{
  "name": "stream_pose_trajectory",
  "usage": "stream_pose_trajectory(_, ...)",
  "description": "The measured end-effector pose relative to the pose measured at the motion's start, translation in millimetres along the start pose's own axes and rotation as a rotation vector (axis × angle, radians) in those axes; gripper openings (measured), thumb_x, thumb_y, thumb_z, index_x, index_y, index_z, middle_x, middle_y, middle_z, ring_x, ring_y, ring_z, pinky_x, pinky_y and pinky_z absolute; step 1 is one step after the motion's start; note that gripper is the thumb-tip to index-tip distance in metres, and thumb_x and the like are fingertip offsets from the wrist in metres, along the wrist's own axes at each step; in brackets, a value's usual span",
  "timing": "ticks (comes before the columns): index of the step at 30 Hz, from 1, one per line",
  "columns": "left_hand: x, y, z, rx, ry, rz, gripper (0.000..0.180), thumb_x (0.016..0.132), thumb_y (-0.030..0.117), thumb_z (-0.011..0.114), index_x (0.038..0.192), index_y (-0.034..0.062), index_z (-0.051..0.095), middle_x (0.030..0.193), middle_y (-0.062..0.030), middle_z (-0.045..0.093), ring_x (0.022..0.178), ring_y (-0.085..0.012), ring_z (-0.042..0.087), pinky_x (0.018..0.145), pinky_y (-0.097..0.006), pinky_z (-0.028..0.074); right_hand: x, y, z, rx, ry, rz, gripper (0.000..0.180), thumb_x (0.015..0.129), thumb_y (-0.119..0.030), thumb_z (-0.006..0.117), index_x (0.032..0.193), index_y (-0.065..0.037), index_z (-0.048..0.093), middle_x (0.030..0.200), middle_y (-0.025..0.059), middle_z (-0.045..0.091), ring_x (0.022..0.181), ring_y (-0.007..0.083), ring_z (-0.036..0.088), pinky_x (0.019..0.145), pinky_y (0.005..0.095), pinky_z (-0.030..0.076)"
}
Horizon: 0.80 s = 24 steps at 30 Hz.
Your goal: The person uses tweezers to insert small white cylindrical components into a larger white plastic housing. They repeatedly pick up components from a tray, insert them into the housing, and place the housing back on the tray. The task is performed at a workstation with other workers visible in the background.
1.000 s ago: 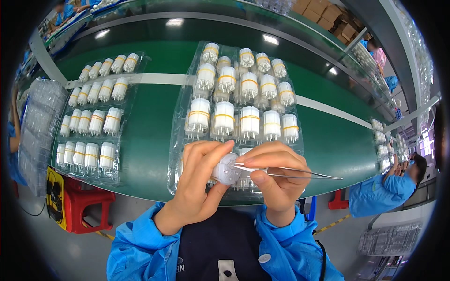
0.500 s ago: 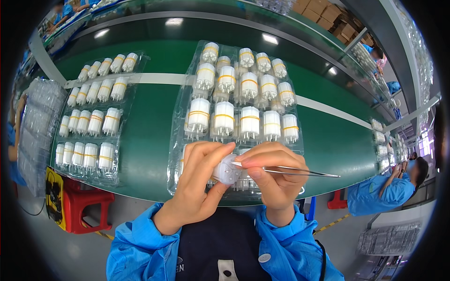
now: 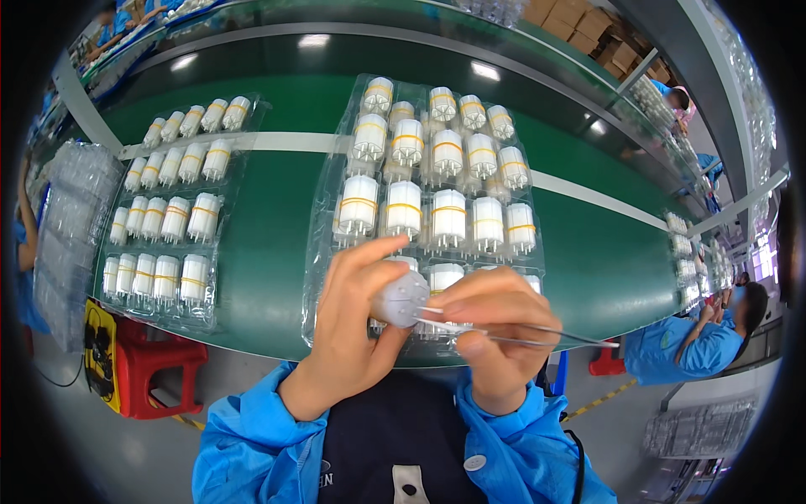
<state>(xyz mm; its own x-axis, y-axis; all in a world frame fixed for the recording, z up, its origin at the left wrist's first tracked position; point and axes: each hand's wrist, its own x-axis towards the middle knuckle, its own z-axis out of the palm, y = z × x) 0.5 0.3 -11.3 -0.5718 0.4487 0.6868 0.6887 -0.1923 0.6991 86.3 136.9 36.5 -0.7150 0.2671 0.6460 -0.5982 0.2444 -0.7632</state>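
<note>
My left hand point(image 3: 340, 332) is closed around a white cylindrical part point(image 3: 400, 301), its end face with small holes or studs turned toward my right hand. Between the thumb and fingers of my right hand point(image 3: 504, 332) is a pair of metal tweezers point(image 3: 579, 338). The white-looking tips, slightly apart, reach the edge of that end face; whether they touch it I cannot tell. Behind my hands, a clear plastic tray point(image 3: 323, 244) carries rows of white cylinders point(image 3: 448, 214) with pins and yellow bands. My hands hide part of the front row.
At left on the green table point(image 3: 269, 227) lies another tray of banded cylinders point(image 3: 174, 220). Stacked clear trays point(image 3: 75, 235) stand beyond it. A red stool point(image 3: 159, 370) is below the table edge. A co-worker in blue point(image 3: 693, 346) sits at far right.
The tweezer prongs have spread apart, and my right hand has shifted slightly right and down. The cylinder has moved a little left and up, its end face turned.
</note>
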Motion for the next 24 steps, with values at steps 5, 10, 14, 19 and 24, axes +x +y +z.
stream_pose_trajectory(5,-2.3,6.6,5.4,-0.140,0.044,-0.085,0.062,0.068,-0.009,0.069,0.127,-0.0010,0.049,0.119,-0.0201,0.054,0.107,-0.0377,0.051,0.091,-0.042,0.042,-3.4,6.2,6.6,-0.035,0.083,0.066,0.016,0.082,-0.003,0.071,0.096,0.004,0.069,0.093,0.0175,0.069,0.084,0.0236,0.067,0.073,0.0316,0.054)
stream_pose_trajectory(10,1.8,6.8,-3.6,0.128,-0.062,-0.016,0.066,0.067,-0.010,0.067,0.129,-0.0016,0.049,0.120,-0.0201,0.051,0.106,-0.0375,0.048,0.092,-0.042,0.040,-3.7,4.5,8.5,-0.113,0.054,0.025,0.015,0.081,-0.001,0.070,0.096,0.004,0.069,0.090,0.0169,0.069,0.081,0.0232,0.067,0.071,0.0303,0.054)
stream_pose_trajectory(14,1.1,6.5,-2.7,0.194,-0.057,0.008,0.063,0.066,-0.010,0.065,0.127,-0.0028,0.050,0.116,-0.0188,0.052,0.106,-0.0356,0.049,0.093,-0.042,0.040,-3.4,7.2,8.4,-0.101,0.051,0.037,0.014,0.081,0.000,0.070,0.095,0.004,0.069,0.089,0.0165,0.070,0.081,0.0231,0.068,0.071,0.0299,0.054)
stream_pose_trajectory(19,1.5,5.8,-0.9,0.199,-0.041,0.016,0.068,0.063,-0.011,0.067,0.129,-0.0016,0.050,0.117,-0.0182,0.051,0.104,-0.0366,0.048,0.092,-0.044,0.038,0.4,6.3,9.5,-0.137,0.025,0.032,0.013,0.081,0.001,0.070,0.093,0.004,0.069,0.089,0.0159,0.070,0.079,0.0234,0.068,0.070,0.0304,0.054)
stream_pose_trajectory(24,1.1,4.1,-1.0,0.194,-0.036,0.018,0.070,0.062,-0.012,0.067,0.129,-0.0026,0.049,0.117,-0.0189,0.051,0.104,-0.0371,0.048,0.092,-0.044,0.039,2.0,7.5,6.9,-0.121,0.001,0.044,0.011,0.079,0.002,0.071,0.090,0.004,0.070,0.088,0.0148,0.071,0.077,0.0240,0.068,0.068,0.0309,0.054)
